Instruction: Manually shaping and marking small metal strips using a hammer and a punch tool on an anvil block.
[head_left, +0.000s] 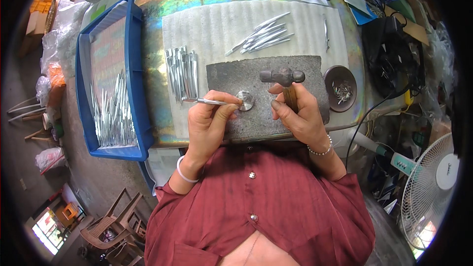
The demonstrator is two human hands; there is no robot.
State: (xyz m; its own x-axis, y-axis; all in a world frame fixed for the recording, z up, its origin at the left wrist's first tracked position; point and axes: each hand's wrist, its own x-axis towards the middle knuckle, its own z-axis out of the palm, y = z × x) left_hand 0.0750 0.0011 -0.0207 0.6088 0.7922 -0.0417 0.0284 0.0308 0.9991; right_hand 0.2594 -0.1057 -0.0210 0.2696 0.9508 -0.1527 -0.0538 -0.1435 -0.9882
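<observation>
My left hand (208, 120) pinches a slim silver metal rod (209, 101), its far end over a small round metal block (245, 99). The block rests on a dark grey rough slab (261, 124). In my right hand (303, 116) is a hammer (282, 76), gripped by its wooden handle, with its dark metal head raised above the slab. To the left of the slab lies a neat row of silver rods (181, 71). Beyond the slab, a looser pile of similar rods (263, 34) is spread out.
White foam sheet (202, 24) covers the tabletop under the slab. A blue tray (133, 83) of silver rods stands left. At the right are a brown bowl (331, 99) of small metal pieces, a lone rod (326, 32), a black bag (389, 59) and a fan (428, 192).
</observation>
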